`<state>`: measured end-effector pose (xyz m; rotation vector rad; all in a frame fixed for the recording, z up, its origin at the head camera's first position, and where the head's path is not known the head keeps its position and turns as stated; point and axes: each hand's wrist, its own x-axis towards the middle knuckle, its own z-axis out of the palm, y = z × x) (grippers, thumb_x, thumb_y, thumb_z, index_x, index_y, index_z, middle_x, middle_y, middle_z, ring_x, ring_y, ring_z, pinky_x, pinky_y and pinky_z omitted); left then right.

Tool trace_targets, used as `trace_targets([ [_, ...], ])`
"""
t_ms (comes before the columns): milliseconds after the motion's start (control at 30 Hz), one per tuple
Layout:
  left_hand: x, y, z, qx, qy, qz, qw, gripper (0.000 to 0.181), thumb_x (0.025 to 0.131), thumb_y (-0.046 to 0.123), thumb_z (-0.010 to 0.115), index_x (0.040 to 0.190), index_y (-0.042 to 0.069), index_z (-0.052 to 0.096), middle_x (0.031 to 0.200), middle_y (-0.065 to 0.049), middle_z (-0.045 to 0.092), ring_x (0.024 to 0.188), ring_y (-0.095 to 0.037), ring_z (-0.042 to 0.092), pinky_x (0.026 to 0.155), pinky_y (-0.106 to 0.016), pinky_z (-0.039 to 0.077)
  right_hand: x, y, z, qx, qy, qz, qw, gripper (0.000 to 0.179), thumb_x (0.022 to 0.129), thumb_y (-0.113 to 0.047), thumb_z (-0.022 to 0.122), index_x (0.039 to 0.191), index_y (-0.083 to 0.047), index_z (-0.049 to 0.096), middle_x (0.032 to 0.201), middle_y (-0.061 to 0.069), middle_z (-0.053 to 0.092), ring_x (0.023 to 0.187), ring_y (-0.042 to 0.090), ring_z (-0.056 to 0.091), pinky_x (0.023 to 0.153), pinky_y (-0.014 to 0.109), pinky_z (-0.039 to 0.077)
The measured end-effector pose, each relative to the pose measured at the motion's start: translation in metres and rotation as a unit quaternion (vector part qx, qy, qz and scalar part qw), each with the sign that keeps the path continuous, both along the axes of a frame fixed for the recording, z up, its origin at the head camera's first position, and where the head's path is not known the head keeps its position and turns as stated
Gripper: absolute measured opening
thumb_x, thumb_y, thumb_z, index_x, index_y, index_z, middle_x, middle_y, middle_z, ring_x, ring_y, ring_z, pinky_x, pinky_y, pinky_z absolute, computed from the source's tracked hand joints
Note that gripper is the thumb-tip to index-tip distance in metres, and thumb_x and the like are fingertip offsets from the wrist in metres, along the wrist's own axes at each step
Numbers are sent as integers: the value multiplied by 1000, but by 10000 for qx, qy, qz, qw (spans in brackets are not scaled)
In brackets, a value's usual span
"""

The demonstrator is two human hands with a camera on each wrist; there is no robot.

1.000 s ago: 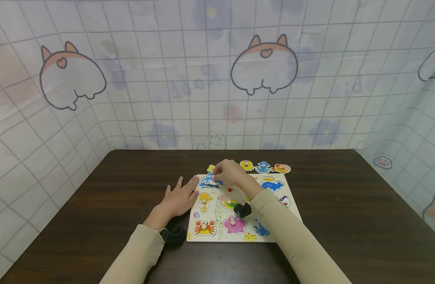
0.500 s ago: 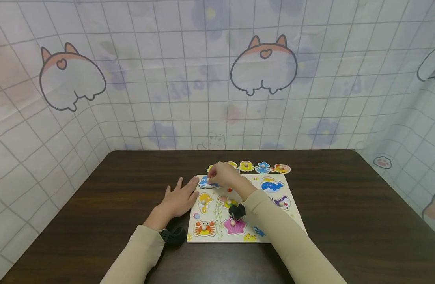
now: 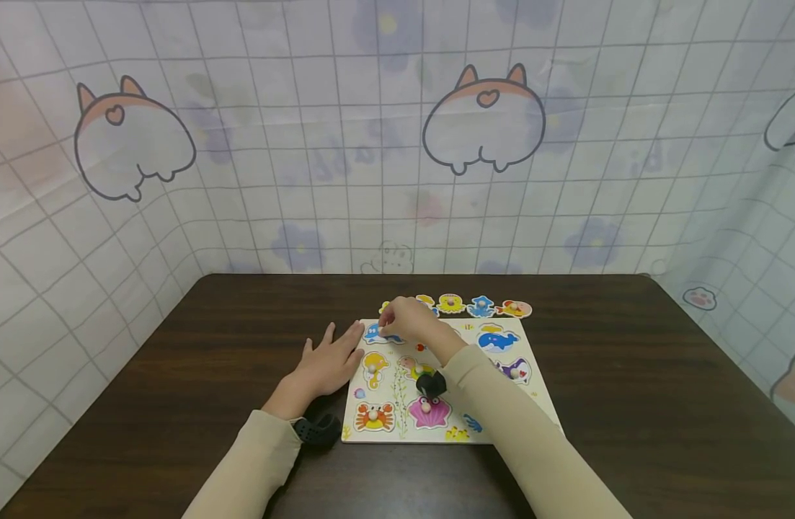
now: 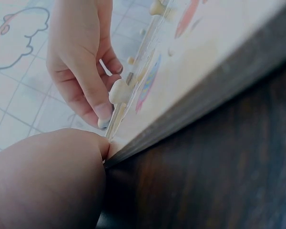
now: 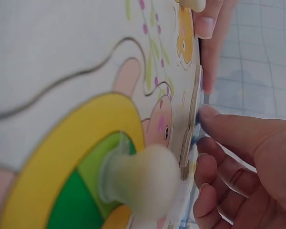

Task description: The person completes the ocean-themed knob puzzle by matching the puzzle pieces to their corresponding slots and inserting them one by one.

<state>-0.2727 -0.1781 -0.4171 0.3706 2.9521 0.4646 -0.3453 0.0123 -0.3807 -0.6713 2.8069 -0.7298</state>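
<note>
At the far left corner of the white puzzle board (image 3: pixel 397 393), my right hand (image 3: pixel 406 318) pinches the knob of a blue sea-animal puzzle piece (image 3: pixel 372 334). The right wrist view shows that piece's edge (image 5: pixel 190 126) standing slightly proud of the board, beside my thumb. My left hand (image 3: pixel 329 362) lies with fingers spread on the table, its fingertips at the board's left edge. Nearest to it on the board is a yellow seahorse piece (image 3: pixel 374 366). A turtle piece (image 5: pixel 62 191) with a pale knob fills the near part of the right wrist view.
Beyond the board lie loose pieces: a yellow octopus (image 3: pixel 450 303), a blue one (image 3: pixel 481 307) and a fish (image 3: pixel 517 309). Others are partly behind my right hand. The board bears a crab (image 3: pixel 374 417), a pink shell (image 3: pixel 429 413) and a whale (image 3: pixel 497 340). A printed cloth hangs behind the table.
My right hand has shifted slightly left and lowered the blue piece, which was tilted above the corner, onto the board. Over the last half second it barely moves. My left hand stays put.
</note>
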Motion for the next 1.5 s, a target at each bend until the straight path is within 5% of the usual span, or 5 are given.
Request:
trace_targets([
  [600, -1, 1, -3, -23, 29, -8, 10000, 63, 110, 40, 40, 166, 17, 20, 170, -5, 19, 155, -43, 6, 114, -75, 3, 1, 9, 2, -103, -116, 6, 9999, 18, 96, -23, 76, 110, -13, 77, 100, 2, 68, 86, 17, 61, 80, 32, 54],
  [1267, 1, 0, 3, -2, -7, -48, 10000, 64, 110, 39, 40, 166, 16, 18, 170, -5, 16, 155, -43, 4, 114, -75, 3, 6, 71, 25, -537, 357, -12, 9979, 18, 98, -15, 72, 113, -7, 77, 95, 4, 68, 83, 20, 58, 71, 30, 49],
  [1500, 0, 0, 1, 3, 8, -95, 10000, 64, 111, 39, 40, 166, 16, 17, 171, -6, 16, 155, -43, 4, 114, -75, 3, 8, 97, 26, -637, 350, -381, 9966, 22, 98, -18, 73, 116, -6, 76, 95, 5, 65, 87, 23, 56, 73, 33, 49],
])
